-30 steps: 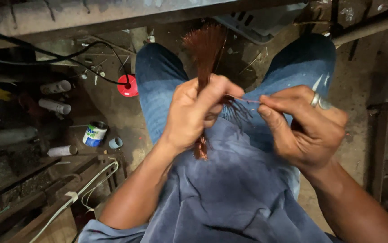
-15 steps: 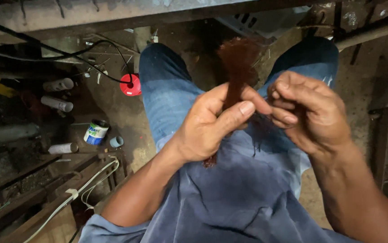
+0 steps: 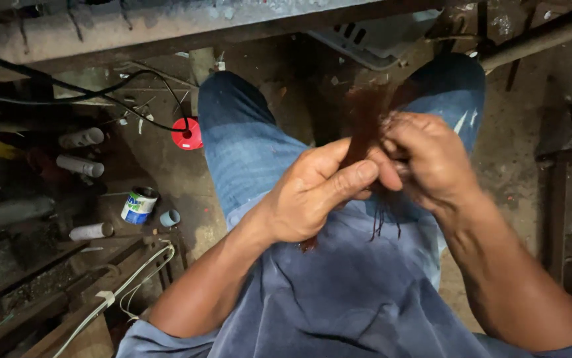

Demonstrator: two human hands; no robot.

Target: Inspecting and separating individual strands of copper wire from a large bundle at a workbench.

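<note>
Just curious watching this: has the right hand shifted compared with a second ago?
Yes. The right hand has moved up and left, toward the left hand and the brown fibre bundle, judged against the person's jeans.

A red round cap [image 3: 187, 134] lies on the dusty floor with a black cable [image 3: 67, 86] running to it. Nearer the left sit a small paint can [image 3: 139, 205], white tubes [image 3: 80, 138] (some half in shadow), and a white cord [image 3: 130, 286].

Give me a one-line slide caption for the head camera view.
Seated over a cluttered floor, the left hand grips a reddish-brown fibre bundle while the right hand picks at its strands.
</note>
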